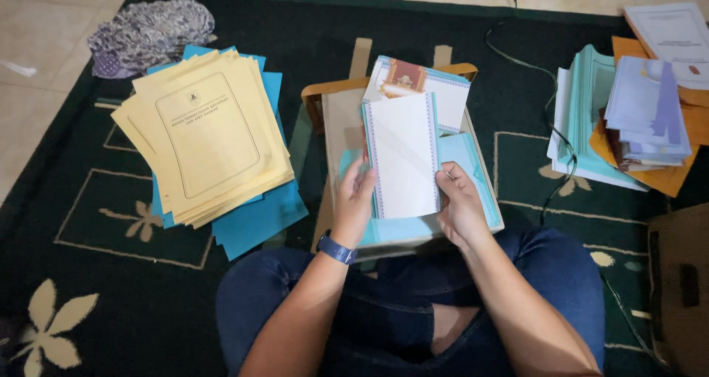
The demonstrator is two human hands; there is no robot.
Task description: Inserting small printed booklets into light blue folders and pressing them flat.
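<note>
I sit cross-legged on a dark green carpet with a small wooden folding desk point(316, 95) in front of my knees. My left hand point(354, 203), with a blue watch on the wrist, grips the left edge of a white booklet with a patterned border point(405, 155). On the booklet's right edge, my right hand point(459, 207) pinches it. The booklet stands upright over light blue sheets point(467, 163) that lie on the desk. Behind it lies another booklet with a red and gold cover point(405, 78).
A fanned stack of yellow folders point(207, 129) over blue ones point(255, 218) lies at left, with a patterned grey cloth point(148, 30) behind it. At right are piles of teal, white, lilac and orange papers point(628, 111), a black cable point(550, 137) and a brown bag point(679, 288).
</note>
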